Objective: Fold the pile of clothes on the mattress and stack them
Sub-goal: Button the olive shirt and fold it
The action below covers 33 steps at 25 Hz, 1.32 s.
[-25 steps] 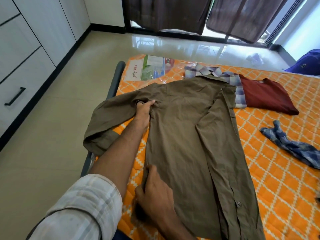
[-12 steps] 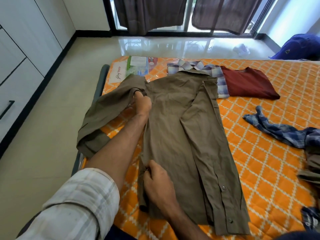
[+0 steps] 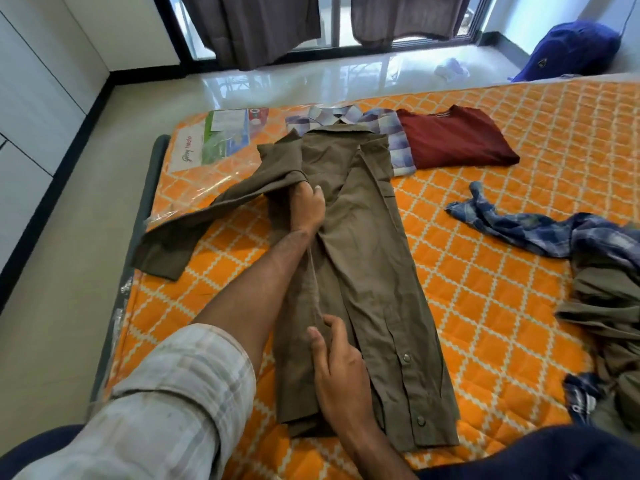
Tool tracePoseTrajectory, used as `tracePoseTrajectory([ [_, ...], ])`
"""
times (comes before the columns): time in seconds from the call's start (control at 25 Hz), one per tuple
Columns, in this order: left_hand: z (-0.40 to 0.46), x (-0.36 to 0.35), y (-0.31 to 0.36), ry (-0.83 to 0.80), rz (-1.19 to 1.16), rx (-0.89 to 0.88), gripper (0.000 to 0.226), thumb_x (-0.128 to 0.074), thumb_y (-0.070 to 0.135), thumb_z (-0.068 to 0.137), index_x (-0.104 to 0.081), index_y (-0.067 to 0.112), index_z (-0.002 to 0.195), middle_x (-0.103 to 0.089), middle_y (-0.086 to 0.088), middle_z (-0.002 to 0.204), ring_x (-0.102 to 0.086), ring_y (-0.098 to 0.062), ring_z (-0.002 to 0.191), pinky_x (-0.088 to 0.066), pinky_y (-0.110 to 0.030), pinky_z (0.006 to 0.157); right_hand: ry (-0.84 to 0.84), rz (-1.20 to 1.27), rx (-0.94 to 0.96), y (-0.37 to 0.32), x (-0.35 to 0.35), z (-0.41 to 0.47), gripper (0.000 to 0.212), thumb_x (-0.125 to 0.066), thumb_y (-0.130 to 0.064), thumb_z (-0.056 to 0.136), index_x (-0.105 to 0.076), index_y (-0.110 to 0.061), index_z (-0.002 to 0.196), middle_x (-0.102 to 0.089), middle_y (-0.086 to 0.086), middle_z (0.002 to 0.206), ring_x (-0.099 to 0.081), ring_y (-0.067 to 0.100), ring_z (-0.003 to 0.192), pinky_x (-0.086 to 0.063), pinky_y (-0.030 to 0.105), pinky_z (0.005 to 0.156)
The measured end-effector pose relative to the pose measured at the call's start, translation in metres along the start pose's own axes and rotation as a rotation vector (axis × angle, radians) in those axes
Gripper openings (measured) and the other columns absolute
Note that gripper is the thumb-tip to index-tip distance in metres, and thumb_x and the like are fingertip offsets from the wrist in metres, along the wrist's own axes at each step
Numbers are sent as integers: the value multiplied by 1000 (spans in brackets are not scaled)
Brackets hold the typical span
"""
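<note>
An olive-brown shirt (image 3: 367,258) lies lengthwise on the orange mattress (image 3: 502,306), its right side folded inward. My left hand (image 3: 306,209) grips the shirt at the left shoulder, where the long sleeve (image 3: 194,223) trails off to the left. Lower down, my right hand (image 3: 336,368) pinches the folded left edge of the shirt near the hem. At the shirt's collar sit a folded checked shirt (image 3: 384,133) and a folded maroon T-shirt (image 3: 453,140). A pile of unfolded clothes (image 3: 609,306) lies at the right, with a blue plaid garment (image 3: 526,226) on it.
The mattress's left edge (image 3: 138,258) drops to a shiny tiled floor (image 3: 62,271). A printed label under plastic (image 3: 221,140) covers the mattress's far left corner. White cupboards (image 3: 31,109) line the left wall. A blue bag (image 3: 575,50) sits by the window curtains (image 3: 256,26).
Both hands have carried the shirt's left side inward over its middle. The sleeve has been drawn along and now lies on the mattress instead of hanging off its edge.
</note>
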State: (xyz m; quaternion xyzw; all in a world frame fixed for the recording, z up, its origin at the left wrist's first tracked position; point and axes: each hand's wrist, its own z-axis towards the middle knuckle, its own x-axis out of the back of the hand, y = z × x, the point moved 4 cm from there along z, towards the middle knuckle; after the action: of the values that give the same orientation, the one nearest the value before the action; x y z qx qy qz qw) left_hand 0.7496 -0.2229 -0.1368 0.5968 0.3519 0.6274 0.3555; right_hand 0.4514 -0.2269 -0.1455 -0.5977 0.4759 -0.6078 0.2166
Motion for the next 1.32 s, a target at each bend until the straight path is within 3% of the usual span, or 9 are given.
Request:
tracePoseTrajectory([
  [0.12,-8,-18,-13,-47,152,-24,40,-53,17,101,-54,-19,119,-55,-38,128,-52,-45,122,-36,-41,102,-69,-114,-38,19,2,1,32,-48,-49,101,-40,-34,128,-72,0,104,-68,24,94,-54,43,76],
  [0.28,-11,-24,-28,-90,277,-49,50,-47,29,102,-59,-19,108,-58,-40,118,-55,-48,113,-39,-44,94,-137,-127,-103,34,2,2,30,-57,-33,101,-38,-32,124,-71,2,109,-68,23,99,-54,40,80],
  [0.52,-21,-6,-39,-175,410,-106,63,-43,49,101,-57,-9,121,-57,-34,127,-54,-45,121,-42,-45,100,-190,-174,-32,33,2,-4,67,-68,-31,94,-24,-31,145,-68,6,124,-67,26,110,-55,41,90],
  [0.64,-54,17,-58,-285,580,-294,77,-32,57,98,-33,1,152,-30,-23,158,-26,-35,148,-18,-49,121,-303,-219,-15,40,2,-10,85,-69,-28,93,-12,-33,156,-57,4,137,-62,23,118,-52,40,97],
  [0.72,-88,35,-75,-353,713,-431,75,-30,56,100,-22,10,158,-10,-14,167,-6,-28,155,-1,-51,123,-329,-428,77,35,3,-17,89,-67,-29,94,-8,-35,159,-40,4,143,-53,25,120,-52,39,94],
  [0.84,-121,55,-98,-517,826,-532,74,-29,58,100,-20,15,159,-5,-10,168,-4,-28,155,-1,-50,123,-170,-861,470,23,1,-15,76,-62,-34,86,-33,-29,156,-39,8,149,-41,33,126,-43,48,99],
  [0.92,-121,74,-101,-577,852,-581,70,-36,53,101,-28,13,157,-15,-13,167,-17,-31,153,-14,-49,121,-206,-944,581,12,-1,-7,56,-56,-37,87,-52,-26,141,-47,6,144,-41,32,129,-33,50,106],
  [1.08,-81,136,-75,-218,894,-704,52,-58,29,89,-53,8,136,-50,-21,144,-50,-41,127,-43,-50,102,-210,-868,497,-13,-1,27,26,-52,-31,95,-64,-19,114,-59,6,120,-48,31,116,-33,44,98],
  [1.32,7,207,-105,-108,999,-244,73,-72,31,84,-37,9,144,-43,-21,143,-44,-42,129,-38,-59,106,-381,-381,328,-38,-33,105,25,-59,-12,90,-68,-8,113,-66,14,114,-62,29,108,-48,39,94],
])
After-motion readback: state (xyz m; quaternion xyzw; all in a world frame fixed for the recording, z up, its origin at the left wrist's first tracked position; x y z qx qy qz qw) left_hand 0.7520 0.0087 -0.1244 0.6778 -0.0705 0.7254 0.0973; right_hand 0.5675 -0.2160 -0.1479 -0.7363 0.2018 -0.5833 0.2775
